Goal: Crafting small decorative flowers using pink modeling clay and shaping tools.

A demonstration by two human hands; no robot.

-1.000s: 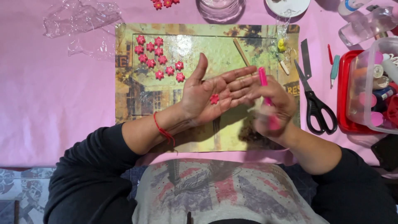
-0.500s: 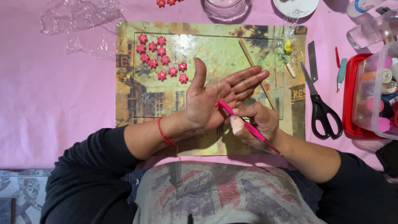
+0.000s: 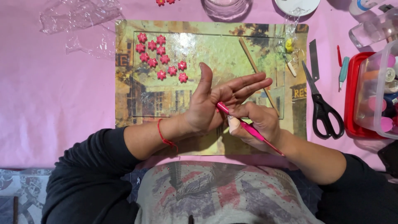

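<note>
Pinching a pink tool (image 3: 248,129) like a pen, the right hand (image 3: 255,124) angles its long axis up-left, tip pressed into the palm of the left hand (image 3: 215,103), whose fingers lie flat, spread open.

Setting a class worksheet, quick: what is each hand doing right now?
Left hand: open, palm up, holding nothing that shows; the tool tip rests on it.
Right hand: closed on a pink tool, held like a pen.
</note>
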